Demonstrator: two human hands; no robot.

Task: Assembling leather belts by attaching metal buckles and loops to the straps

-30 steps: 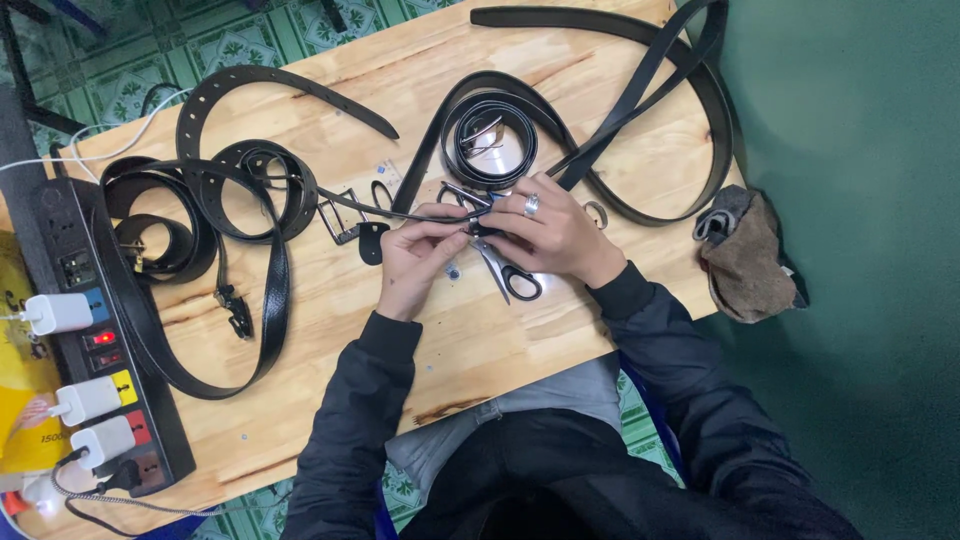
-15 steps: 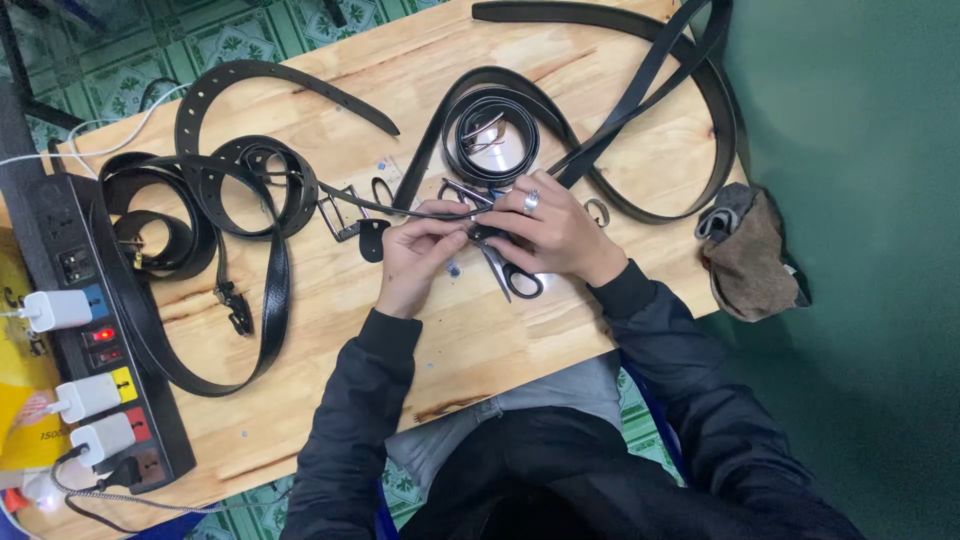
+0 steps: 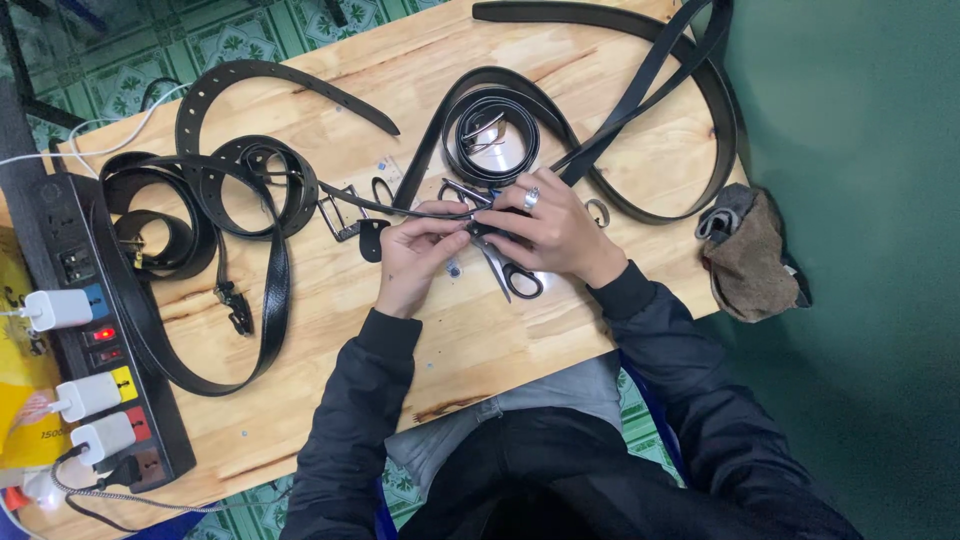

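Two hands meet over the middle of the wooden bench (image 3: 560, 330), both closed on the same thin black belt end (image 3: 420, 212). The left hand (image 3: 415, 255) pinches the strap between thumb and fingertips; the right hand (image 3: 550, 235), with a ring on one finger, grips the strap just beside it, knuckles up. By the look of it, the work in hand is the fitting or adjusting of this strap end, and any further move would call for a steady pinch from both sides, since the strap is narrow and limp.

That strap is glossy black and slim, and it runs left from the fingers to a rectangular metal buckle (image 3: 340, 212) lying flat on the wood. Black-handled scissors (image 3: 510, 272) lie on the bench under the right hand, handles toward the person. A coiled black belt (image 3: 495, 135) with a silver buckle sits just beyond the hands, and a pile of looped black belts (image 3: 200, 215) lies to the left. A black power strip (image 3: 105, 340) with white plugs runs along the left edge, and a brown cloth (image 3: 750, 255) hangs at the right edge.
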